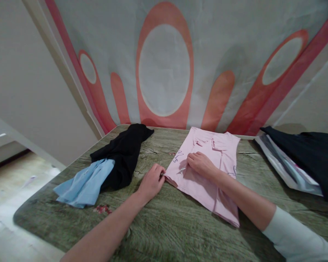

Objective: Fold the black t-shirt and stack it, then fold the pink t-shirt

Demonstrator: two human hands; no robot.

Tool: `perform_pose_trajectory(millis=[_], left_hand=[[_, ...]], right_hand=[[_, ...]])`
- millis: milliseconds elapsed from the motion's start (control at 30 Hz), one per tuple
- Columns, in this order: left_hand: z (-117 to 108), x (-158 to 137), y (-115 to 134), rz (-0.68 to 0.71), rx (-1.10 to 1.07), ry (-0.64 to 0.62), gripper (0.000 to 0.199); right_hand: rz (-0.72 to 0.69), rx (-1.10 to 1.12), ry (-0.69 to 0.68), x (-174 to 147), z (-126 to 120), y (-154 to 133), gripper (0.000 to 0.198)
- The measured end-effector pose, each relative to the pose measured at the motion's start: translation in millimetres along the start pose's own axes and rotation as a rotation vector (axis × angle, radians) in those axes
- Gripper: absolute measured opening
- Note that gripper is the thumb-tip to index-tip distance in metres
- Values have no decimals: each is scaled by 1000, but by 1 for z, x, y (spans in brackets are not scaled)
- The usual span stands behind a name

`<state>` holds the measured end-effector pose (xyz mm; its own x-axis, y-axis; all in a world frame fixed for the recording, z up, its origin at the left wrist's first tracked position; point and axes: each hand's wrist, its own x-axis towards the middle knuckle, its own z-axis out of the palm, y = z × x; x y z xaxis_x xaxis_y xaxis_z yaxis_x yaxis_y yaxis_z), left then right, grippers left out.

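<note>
A pink shirt [205, 193] lies on the table with its sleeves folded in over its body and dark squiggly print at both side edges. At the near left corner of its hem, my left hand [152, 181] is closed in a pinch on the cloth. My right hand [200, 163] rests on the middle of the shirt, fingers curled together on the fabric beside a small raised crease. Its fingertips are partly hidden.
To the left, a black garment [125, 153] lies crumpled against a light blue one [86, 182]. A stack of folded clothes [287, 163] with a black piece [306, 149] on top sits at the right. Behind the wood-grain table [164, 225] stands a patterned backdrop [164, 69].
</note>
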<state>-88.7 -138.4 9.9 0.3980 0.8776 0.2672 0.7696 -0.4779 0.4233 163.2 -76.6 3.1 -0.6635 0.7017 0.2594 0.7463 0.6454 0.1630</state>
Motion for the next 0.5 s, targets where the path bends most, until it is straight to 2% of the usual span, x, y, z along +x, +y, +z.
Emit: perform_pose_trajectory(millis=[133,367,433,500], left_hand=[[3,1,-5,-20,-9,-14,14],[3,-1,-4,-12,-32,1,14],[3,-1,-4,-19,-32,0,14],[3,0,-3,-30,-30,-4,13]], right_hand=[[52,83,-21,-2,-8,-8,13],[-170,336,112,-17,-36,-55,17],[-128,386,121,-18,-35,-68,16],[-27,447,127,-18,-29,-77,13]])
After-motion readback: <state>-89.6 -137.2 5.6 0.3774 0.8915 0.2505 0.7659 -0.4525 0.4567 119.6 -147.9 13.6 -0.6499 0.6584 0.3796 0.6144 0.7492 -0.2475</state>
